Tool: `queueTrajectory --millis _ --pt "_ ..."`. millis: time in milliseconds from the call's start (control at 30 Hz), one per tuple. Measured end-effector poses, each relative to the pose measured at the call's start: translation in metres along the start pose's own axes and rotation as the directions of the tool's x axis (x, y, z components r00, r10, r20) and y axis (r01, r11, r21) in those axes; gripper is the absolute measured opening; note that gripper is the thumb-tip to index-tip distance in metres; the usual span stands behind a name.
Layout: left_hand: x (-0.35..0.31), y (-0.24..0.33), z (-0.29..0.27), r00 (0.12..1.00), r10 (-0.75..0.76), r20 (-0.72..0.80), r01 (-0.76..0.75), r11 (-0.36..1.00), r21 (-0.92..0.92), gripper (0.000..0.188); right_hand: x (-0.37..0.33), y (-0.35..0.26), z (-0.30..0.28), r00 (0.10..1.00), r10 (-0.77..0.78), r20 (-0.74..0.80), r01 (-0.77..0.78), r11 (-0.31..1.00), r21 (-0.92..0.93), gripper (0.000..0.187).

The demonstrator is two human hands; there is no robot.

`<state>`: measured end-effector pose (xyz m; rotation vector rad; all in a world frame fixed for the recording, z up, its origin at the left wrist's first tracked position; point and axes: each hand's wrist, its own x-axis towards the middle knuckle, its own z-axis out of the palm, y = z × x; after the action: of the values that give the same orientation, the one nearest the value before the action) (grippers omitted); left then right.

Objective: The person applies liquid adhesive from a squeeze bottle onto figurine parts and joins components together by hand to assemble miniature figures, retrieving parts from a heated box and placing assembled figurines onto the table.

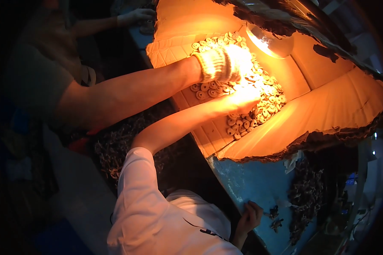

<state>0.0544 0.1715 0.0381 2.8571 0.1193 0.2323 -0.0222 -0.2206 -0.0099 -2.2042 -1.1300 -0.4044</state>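
My bare left hand [243, 100] reaches into a pile of small round pieces with center holes [266, 104]. Strong glare washes out its fingers, so their grip does not show. The pile lies in a cardboard box [238, 148] under a bright lamp [268, 41]. Lower right, my right hand [252, 216] rests at the edge of a blue tabletop [242, 180] with its fingers curled. Its fingertips meet something thin that I cannot make out, beside small dark branched parts [276, 224]. A co-worker's hand in a knitted glove [219, 63] works on the same pile, just beyond my left hand.
The co-worker's forearm [132, 95] crosses from the left above mine. Their other gloved hand [136, 16] is at the far left. A heap of dark parts [304, 195] lies on the table's right, and another dark heap [110, 148] below the forearms. The box's edges [319, 138] are ragged.
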Motion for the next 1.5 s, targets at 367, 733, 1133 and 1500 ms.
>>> queueTrajectory --millis 367,733,1133,1500 --pt "-0.086 -0.015 -0.011 0.832 -0.431 -0.350 -0.061 0.556 -0.829 0.019 -0.003 0.002 0.000 1.000 -0.027 0.007 0.027 0.999 0.027 0.021" --pt "-0.239 0.096 -0.019 0.859 -0.505 0.081 0.009 -0.143 -0.990 0.025 0.001 0.010 -0.001 0.999 -0.033 -0.042 0.035 0.998 0.047 0.020" --pt "-0.057 0.222 0.084 0.977 0.111 -0.183 -0.201 0.770 -0.606 0.035 -0.014 0.012 -0.015 0.994 0.041 -0.098 -0.018 0.973 0.231 0.023" --pt "-0.066 0.237 0.064 0.976 0.099 -0.192 -0.173 0.892 -0.419 0.034 -0.036 0.049 -0.074 0.939 0.221 -0.265 -0.183 0.970 0.163 0.026"
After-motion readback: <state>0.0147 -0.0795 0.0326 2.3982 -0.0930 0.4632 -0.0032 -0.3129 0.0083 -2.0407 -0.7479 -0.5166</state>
